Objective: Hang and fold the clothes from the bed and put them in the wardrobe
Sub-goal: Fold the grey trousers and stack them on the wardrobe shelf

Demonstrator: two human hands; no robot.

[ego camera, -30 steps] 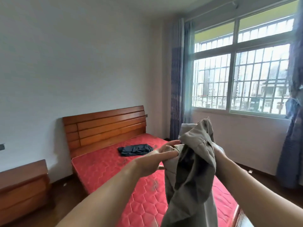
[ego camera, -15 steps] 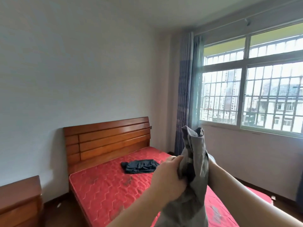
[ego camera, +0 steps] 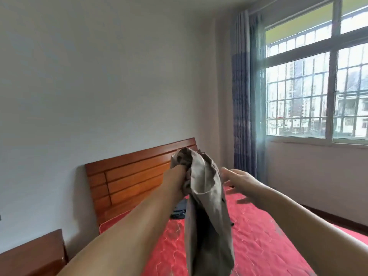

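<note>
A khaki-grey garment (ego camera: 203, 196) hangs in front of me over the red mattress (ego camera: 258, 236). My left forearm (ego camera: 159, 200) reaches into its bunched top, and the cloth hides my left hand from the wrist on. My right hand (ego camera: 242, 181) hovers just right of the garment with its fingers spread, touching nothing. A dark folded garment (ego camera: 179, 211) lies on the mattress near the headboard, mostly hidden behind my arm and the khaki cloth.
The wooden headboard (ego camera: 129, 176) stands against the white wall. A wooden bedside cabinet (ego camera: 33, 255) sits at the lower left. A blue curtain (ego camera: 247, 96) and a barred window (ego camera: 318, 92) fill the right side. No wardrobe is in view.
My left hand went from gripping the garment's outside to being pushed up inside it. My right hand let go and came out to the right, open. The view turned left.
</note>
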